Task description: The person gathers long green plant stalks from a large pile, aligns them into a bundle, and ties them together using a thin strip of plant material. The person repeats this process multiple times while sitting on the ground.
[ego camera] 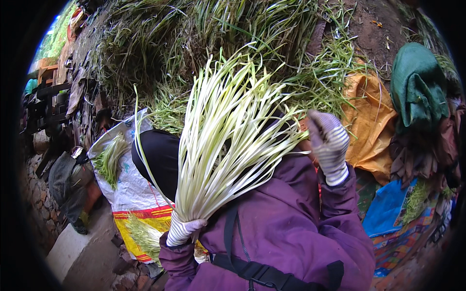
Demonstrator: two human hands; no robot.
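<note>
A large fanned bunch of pale, yellow-green blanched leaves, possibly chives, spreads across my lap. My left hand, in a striped knit glove, is shut around its white lower ends, near my waist. The leaf tips point away from me and to the right. My right hand, gloved alike with a darker palm, is raised at the rightmost tips with its fingers curled. Whether a leaf is pinched between those fingers cannot be made out.
Discarded green leaves are heaped ahead. A white-and-yellow woven sack on the left bears a small green bunch and a paler bunch. To the right are an orange sheet, a green cloth bundle and a blue sheet.
</note>
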